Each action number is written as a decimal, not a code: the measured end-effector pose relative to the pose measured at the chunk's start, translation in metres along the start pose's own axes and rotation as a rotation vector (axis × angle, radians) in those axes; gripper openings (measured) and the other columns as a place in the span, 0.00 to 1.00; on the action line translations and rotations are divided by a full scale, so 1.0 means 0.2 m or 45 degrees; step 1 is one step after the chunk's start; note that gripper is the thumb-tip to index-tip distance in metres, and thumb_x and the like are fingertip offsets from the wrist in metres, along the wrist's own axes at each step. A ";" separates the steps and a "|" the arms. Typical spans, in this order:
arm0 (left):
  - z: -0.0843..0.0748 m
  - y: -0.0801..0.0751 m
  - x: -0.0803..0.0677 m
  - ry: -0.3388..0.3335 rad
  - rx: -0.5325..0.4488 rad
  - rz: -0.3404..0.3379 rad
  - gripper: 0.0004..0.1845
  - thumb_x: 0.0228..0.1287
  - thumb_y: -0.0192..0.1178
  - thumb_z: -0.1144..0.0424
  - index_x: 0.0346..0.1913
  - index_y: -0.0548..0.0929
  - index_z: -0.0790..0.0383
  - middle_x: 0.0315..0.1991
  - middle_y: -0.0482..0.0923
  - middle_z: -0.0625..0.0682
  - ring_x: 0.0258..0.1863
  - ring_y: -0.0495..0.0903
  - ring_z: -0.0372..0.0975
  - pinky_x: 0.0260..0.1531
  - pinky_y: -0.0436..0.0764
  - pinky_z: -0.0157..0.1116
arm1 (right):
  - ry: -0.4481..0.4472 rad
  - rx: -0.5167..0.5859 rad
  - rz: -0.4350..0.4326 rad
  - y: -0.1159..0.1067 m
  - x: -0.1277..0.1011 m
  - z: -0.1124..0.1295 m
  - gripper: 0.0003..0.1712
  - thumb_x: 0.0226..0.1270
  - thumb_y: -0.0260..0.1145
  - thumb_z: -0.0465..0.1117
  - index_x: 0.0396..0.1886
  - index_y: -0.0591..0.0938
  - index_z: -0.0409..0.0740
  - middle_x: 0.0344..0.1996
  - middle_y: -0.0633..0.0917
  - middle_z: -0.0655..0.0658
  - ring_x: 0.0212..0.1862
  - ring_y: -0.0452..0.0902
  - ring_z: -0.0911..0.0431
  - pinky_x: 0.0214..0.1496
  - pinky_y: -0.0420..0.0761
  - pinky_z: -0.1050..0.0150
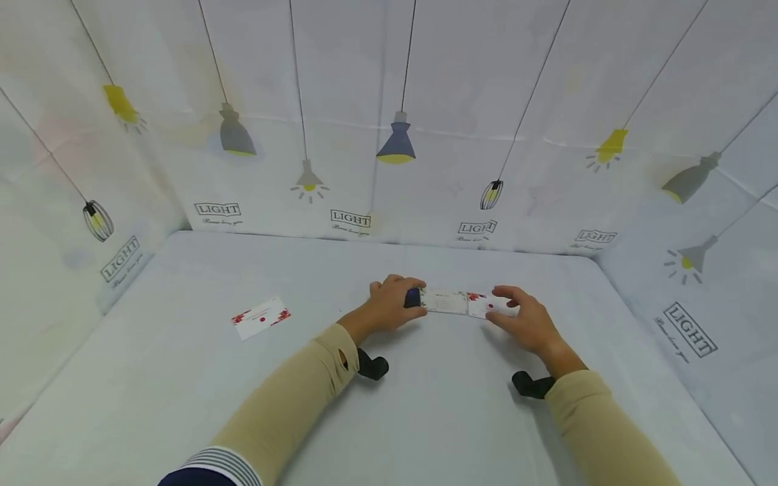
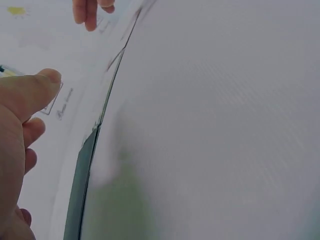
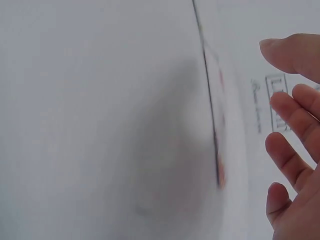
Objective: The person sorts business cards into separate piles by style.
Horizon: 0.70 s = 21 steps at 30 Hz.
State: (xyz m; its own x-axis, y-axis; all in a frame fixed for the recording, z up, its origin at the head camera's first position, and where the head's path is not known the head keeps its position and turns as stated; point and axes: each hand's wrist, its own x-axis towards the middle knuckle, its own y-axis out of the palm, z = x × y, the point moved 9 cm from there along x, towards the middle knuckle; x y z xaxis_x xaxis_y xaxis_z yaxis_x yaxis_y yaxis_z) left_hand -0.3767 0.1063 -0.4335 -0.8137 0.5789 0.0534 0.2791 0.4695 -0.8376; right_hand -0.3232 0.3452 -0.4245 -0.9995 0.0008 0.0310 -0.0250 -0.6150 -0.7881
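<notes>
In the head view three cards lie end to end on the table. At the left end is a dark blue card [image 1: 412,298], partly hidden by my left hand [image 1: 390,302]. A pale printed card [image 1: 445,302] forms the middle, and a white card with red flowers [image 1: 479,305] ends the row. My left hand's thumb and forefinger spread over the blue card; the left wrist view shows them raised above the card edges. Over the white card's right part, my right hand [image 1: 527,320] hovers with thumb and fingers apart and nothing between them, as the right wrist view also shows.
Another white card with red flowers [image 1: 261,318] lies slanted on the white table [image 1: 450,412], left of my left hand. Behind and at both sides stand white walls [image 1: 340,81] printed with hanging lamps. A black wrist mount [image 1: 373,365] projects beside my left wrist.
</notes>
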 end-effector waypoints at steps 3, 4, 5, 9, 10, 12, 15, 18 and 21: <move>0.05 -0.04 -0.06 -0.012 -0.053 -0.028 0.30 0.68 0.63 0.46 0.70 0.72 0.49 0.65 0.71 0.54 0.67 0.63 0.46 0.54 0.58 0.51 | -0.033 0.012 -0.014 0.02 -0.01 0.09 0.34 0.68 0.68 0.47 0.71 0.70 0.43 0.62 0.75 0.35 0.59 0.67 0.40 0.50 0.73 0.46; 0.07 -0.05 -0.08 -0.014 -0.061 -0.034 0.30 0.68 0.64 0.46 0.70 0.73 0.49 0.65 0.71 0.54 0.66 0.63 0.46 0.55 0.58 0.51 | -0.043 0.018 -0.017 0.03 -0.01 0.11 0.34 0.68 0.68 0.47 0.71 0.70 0.43 0.61 0.75 0.35 0.58 0.67 0.40 0.49 0.73 0.47; 0.08 -0.07 -0.10 -0.018 -0.071 -0.041 0.30 0.68 0.64 0.47 0.70 0.73 0.50 0.65 0.71 0.54 0.67 0.63 0.46 0.55 0.57 0.52 | -0.054 0.023 -0.022 0.04 -0.01 0.14 0.34 0.68 0.69 0.47 0.71 0.71 0.44 0.59 0.76 0.35 0.57 0.68 0.40 0.47 0.73 0.49; 0.14 -0.13 -0.18 -0.031 -0.110 -0.072 0.29 0.67 0.66 0.50 0.68 0.75 0.52 0.65 0.72 0.53 0.68 0.63 0.46 0.56 0.55 0.53 | -0.097 0.076 -0.028 0.10 -0.01 0.25 0.34 0.66 0.71 0.46 0.70 0.72 0.46 0.55 0.77 0.34 0.54 0.70 0.41 0.45 0.73 0.52; 0.15 -0.15 -0.20 -0.031 -0.110 -0.082 0.29 0.67 0.67 0.50 0.68 0.75 0.53 0.65 0.72 0.53 0.68 0.64 0.46 0.56 0.55 0.53 | -0.113 0.096 -0.027 0.12 -0.01 0.28 0.34 0.66 0.71 0.45 0.70 0.72 0.47 0.56 0.77 0.34 0.55 0.71 0.42 0.47 0.73 0.51; 0.18 -0.19 -0.24 -0.030 -0.122 -0.104 0.29 0.66 0.67 0.52 0.67 0.75 0.54 0.65 0.73 0.52 0.68 0.64 0.47 0.56 0.55 0.53 | -0.144 0.138 -0.024 0.15 -0.01 0.33 0.34 0.65 0.71 0.44 0.69 0.72 0.46 0.59 0.78 0.35 0.57 0.71 0.42 0.51 0.73 0.49; 0.22 -0.23 -0.29 -0.034 -0.136 -0.129 0.27 0.66 0.67 0.53 0.67 0.76 0.54 0.63 0.75 0.50 0.65 0.68 0.45 0.56 0.55 0.52 | -0.188 0.194 -0.007 0.20 0.00 0.41 0.34 0.65 0.71 0.43 0.69 0.72 0.45 0.63 0.77 0.37 0.61 0.71 0.44 0.58 0.71 0.46; 0.28 -0.26 -0.36 -0.069 -0.159 -0.126 0.27 0.66 0.68 0.53 0.66 0.76 0.53 0.61 0.75 0.50 0.61 0.70 0.44 0.56 0.57 0.50 | -0.228 0.241 0.012 0.25 0.00 0.48 0.33 0.65 0.71 0.43 0.69 0.73 0.45 0.65 0.76 0.40 0.63 0.71 0.45 0.61 0.70 0.45; 0.34 -0.29 -0.43 -0.118 -0.173 -0.112 0.28 0.64 0.69 0.53 0.66 0.76 0.52 0.60 0.75 0.51 0.60 0.70 0.45 0.56 0.59 0.51 | -0.257 0.269 0.029 0.30 0.00 0.55 0.32 0.65 0.71 0.43 0.68 0.74 0.46 0.64 0.77 0.41 0.62 0.72 0.46 0.60 0.71 0.45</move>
State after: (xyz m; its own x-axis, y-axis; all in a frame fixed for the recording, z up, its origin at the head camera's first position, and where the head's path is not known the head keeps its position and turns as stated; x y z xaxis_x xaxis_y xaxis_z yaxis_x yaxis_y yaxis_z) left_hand -0.3587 -0.0163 -0.4259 -0.8795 0.4710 0.0675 0.2664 0.6050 -0.7503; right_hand -0.3230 0.2218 -0.4033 -0.9753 -0.1590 0.1531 0.0233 -0.7639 -0.6449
